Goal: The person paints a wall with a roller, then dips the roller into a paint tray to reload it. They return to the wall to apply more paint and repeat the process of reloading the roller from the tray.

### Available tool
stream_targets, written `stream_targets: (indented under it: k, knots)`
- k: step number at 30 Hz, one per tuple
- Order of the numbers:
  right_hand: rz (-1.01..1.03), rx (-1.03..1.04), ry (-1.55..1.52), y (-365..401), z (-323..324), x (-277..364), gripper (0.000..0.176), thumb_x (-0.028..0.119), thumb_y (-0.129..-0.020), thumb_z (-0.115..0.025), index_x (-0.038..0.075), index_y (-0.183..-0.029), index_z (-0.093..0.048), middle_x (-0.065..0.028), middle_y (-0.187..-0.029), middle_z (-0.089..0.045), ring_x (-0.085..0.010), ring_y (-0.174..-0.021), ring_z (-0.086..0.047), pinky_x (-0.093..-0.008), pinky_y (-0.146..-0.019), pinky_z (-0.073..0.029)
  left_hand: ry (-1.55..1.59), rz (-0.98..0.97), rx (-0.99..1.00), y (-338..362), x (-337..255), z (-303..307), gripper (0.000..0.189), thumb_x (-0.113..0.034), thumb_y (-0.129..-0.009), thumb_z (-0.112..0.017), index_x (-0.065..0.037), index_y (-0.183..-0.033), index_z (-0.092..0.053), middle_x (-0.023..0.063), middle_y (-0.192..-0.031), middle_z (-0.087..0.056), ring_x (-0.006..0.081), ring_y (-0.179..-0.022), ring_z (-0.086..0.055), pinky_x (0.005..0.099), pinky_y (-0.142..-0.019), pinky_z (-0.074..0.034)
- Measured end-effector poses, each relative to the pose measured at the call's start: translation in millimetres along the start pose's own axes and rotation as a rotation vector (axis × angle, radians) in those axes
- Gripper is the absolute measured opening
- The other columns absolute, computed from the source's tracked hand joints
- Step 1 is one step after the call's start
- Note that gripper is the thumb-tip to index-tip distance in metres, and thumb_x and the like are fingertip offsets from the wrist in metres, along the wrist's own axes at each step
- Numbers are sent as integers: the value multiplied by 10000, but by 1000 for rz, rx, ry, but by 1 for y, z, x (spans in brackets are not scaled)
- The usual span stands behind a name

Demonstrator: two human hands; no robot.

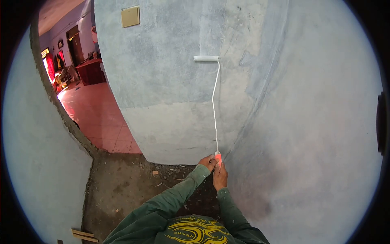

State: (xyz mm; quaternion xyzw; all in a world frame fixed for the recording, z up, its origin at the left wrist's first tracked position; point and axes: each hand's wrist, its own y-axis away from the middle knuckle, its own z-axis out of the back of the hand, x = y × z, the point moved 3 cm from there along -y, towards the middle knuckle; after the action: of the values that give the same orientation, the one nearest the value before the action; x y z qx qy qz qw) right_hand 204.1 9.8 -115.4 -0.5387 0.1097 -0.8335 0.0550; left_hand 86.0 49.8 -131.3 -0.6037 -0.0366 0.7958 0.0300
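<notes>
A paint roller (pixel 206 59) with a pale sleeve rests against the grey wall (pixel 162 73), which has uneven patches of blue-grey coating. Its long, slightly bent white rod (pixel 214 105) runs down to an orange-pink handle (pixel 218 157). My left hand (pixel 208 162) is closed at the handle's upper part, from the left side. Just below it, my right hand (pixel 220 177) is closed around the lower handle, hiding most of the grip. Both arms reach forward in green sleeves.
A beige switch plate (pixel 130 16) is on the wall at upper left. To the left, a doorway opens onto a reddish tiled floor (pixel 99 118) with a desk (pixel 90 72) beyond. Rubble (pixel 170 171) lies along the wall's base; wood strips (pixel 84 235) lie at lower left. Another wall (pixel 308 134) stands right.
</notes>
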Motion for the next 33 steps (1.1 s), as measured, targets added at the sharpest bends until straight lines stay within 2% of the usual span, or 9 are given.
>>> stream_targets:
  k: [1, 4, 11, 13, 17, 24, 28, 30, 33]
  knots:
    - [12, -5, 0, -5, 0, 5, 357, 296, -950, -446, -46, -1037, -498, -302, -820, -588, -503, -817, -549, -534, -653, -418, 8, -15, -34, -5, -7, 4, 286, -303, -880, -575, -21, -907, -612, 79, -780, -639, 133, -741, -581, 312, -694, -467]
    - [55, -26, 7, -21, 1, 22, 345, 289, -950, -442, -37, -1046, -500, -301, -817, -588, -501, -817, -549, -535, -658, -418, 65, 11, -50, -19, -22, 13, 285, -303, -883, -575, -21, -903, -615, 74, -783, -643, 132, -734, -581, 302, -686, -467]
    - [126, -64, -74, -57, 2, 72, 301, 273, -956, -425, -19, -992, -491, -295, -824, -586, -502, -807, -544, -536, -658, -410, 33, -105, -101, -56, -65, 43, 286, -300, -878, -587, -16, -883, -623, 60, -768, -639, 131, -703, -574, 292, -656, -463]
    - [139, -63, -94, -67, 4, 88, 294, 271, -957, -423, -15, -983, -488, -294, -828, -586, -503, -806, -544, -536, -656, -409, 6, -90, -101, -64, -81, 52, 348, -393, -844, -590, -51, -905, -621, 109, -800, -655, 235, -740, -625, 353, -700, -473]
    - [169, -78, -120, -84, 12, 120, 286, 265, -961, -417, -10, -976, -492, -295, -832, -587, -502, -822, -545, -528, -665, -417, 30, -64, -90, -77, -118, 69, 360, -402, -837, -594, -46, -885, -625, 111, -798, -653, 236, -737, -620, 351, -698, -471]
    - [285, -147, -106, -116, 24, 172, 306, 274, -964, -407, -16, -966, -505, -292, -876, -603, -496, -851, -553, -520, -699, -428, -12, -177, -181, -110, -169, 92, 378, -408, -820, -600, -35, -866, -641, 115, -775, -649, 228, -708, -605, 353, -684, -463]
    - [276, -137, -104, -137, 31, 201, 333, 295, -965, -395, -18, -968, -509, -296, -884, -603, -498, -862, -551, -524, -720, -426, -1, -201, -212, -124, -207, 108, 374, -398, -810, -608, -27, -843, -651, 115, -732, -647, 209, -697, -614, 350, -671, -468]
    - [328, -172, -91, -146, 36, 219, 361, 319, -966, -381, -18, -967, -512, -296, -885, -605, -500, -867, -549, -528, -730, -423, -14, -270, -275, -121, -237, 117, 274, -277, -828, -625, -8, -777, -644, 37, -667, -612, 110, -589, -537, 273, -545, -433]
    - [347, -179, -93, -163, 43, 244, 379, 334, -966, -373, -18, -964, -512, -296, -878, -608, -502, -862, -551, -532, -726, -422, -55, -311, -312, -133, -267, 128, 260, -267, -818, -621, -13, -768, -646, 34, -654, -608, 109, -584, -535, 274, -538, -431]
